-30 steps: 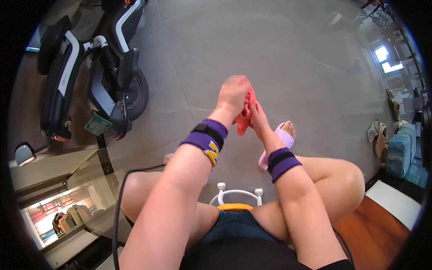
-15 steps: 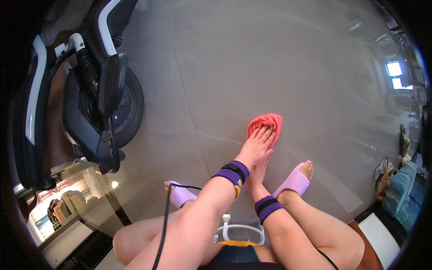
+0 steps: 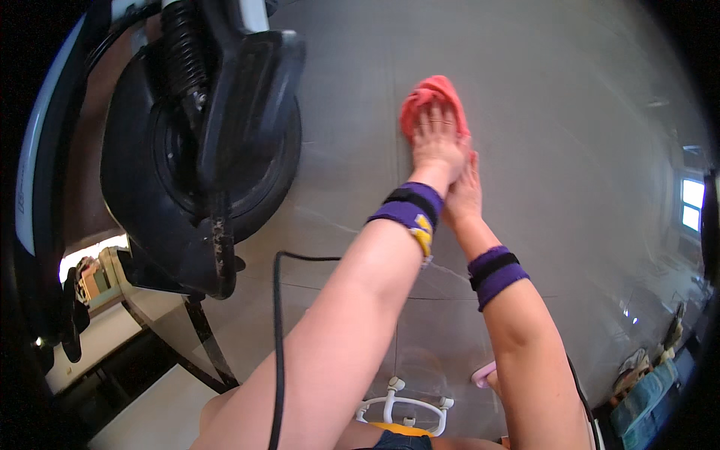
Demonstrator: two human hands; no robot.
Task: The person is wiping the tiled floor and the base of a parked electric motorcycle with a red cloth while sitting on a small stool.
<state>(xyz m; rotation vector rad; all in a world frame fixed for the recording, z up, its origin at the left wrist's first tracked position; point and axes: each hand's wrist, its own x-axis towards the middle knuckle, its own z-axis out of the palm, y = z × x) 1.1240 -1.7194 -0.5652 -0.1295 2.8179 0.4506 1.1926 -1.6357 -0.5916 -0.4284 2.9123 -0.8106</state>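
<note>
A crumpled coral-red cloth (image 3: 442, 88) lies on the grey tiled floor, well out in front of me. My left hand (image 3: 441, 150) presses flat on its near part, with the fingers stretched out over the fabric. Close against the left hand's right side is my right hand (image 3: 465, 196), its visible fingers extended toward the cloth's near edge. The left hand partly covers it, so whether it touches the cloth cannot be told. Purple bands with black straps circle both wrists.
A dark scooter-like vehicle (image 3: 202, 165) with a wheel stands to the left. A white-legged stool base (image 3: 405, 409) is below me. A black cable (image 3: 279, 337) runs by my left arm. One pink slipper (image 3: 484, 373) shows at lower right. Shoes and blue fabric (image 3: 641, 405) lie far right.
Both hands and the cloth have moved farther forward across the floor. The view has shifted, with the vehicle now larger in it. The left slipper is out of sight.
</note>
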